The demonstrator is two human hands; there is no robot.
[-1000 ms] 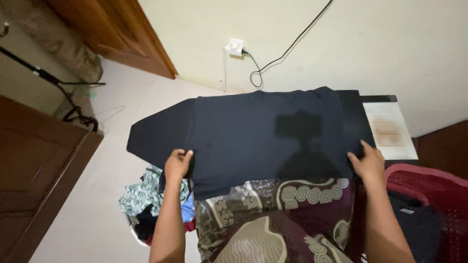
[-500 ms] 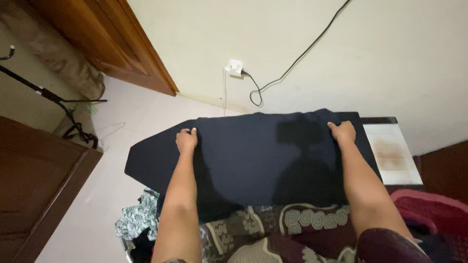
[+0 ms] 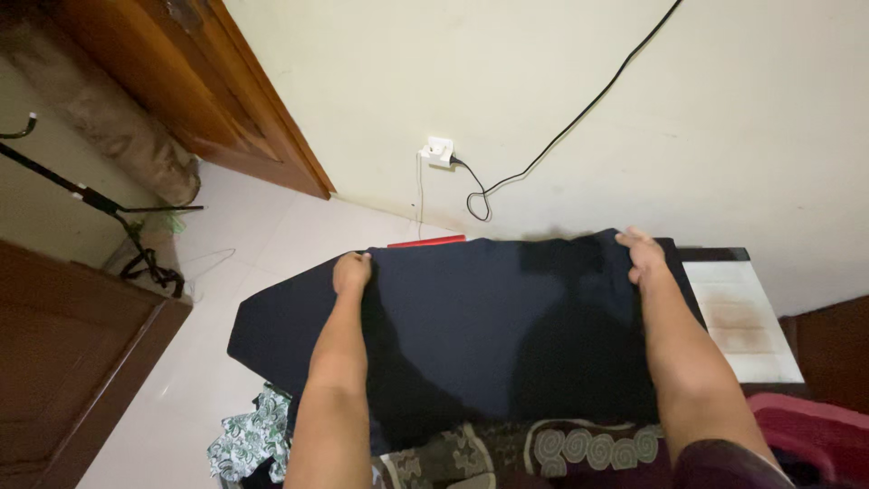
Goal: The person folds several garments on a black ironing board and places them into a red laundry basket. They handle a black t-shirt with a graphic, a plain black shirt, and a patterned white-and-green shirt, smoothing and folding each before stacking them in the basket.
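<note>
Both hands moved up to the cloth's far edge.
Left hand [image 3: 351, 272] and right hand [image 3: 641, 255], fingers curled, pinch the dark navy garment [image 3: 489, 326] on the ironing board [image 3: 272, 317].

Beyond both grips the wall [image 3: 561, 100] stands near, with a socket [image 3: 440, 150] and a hanging black cable [image 3: 543, 154] ahead of the left grip [image 3: 351, 272]. Outward of the right grip [image 3: 643, 258] lies a flat pale pad [image 3: 742, 317]; nearer the body on that side, a red basket [image 3: 806, 430]. Outward of the left grip, open floor [image 3: 217, 263] reaches to a wooden door [image 3: 244, 109]. Between the grips the dark cloth [image 3: 498, 335] lies flat and bare.
</note>
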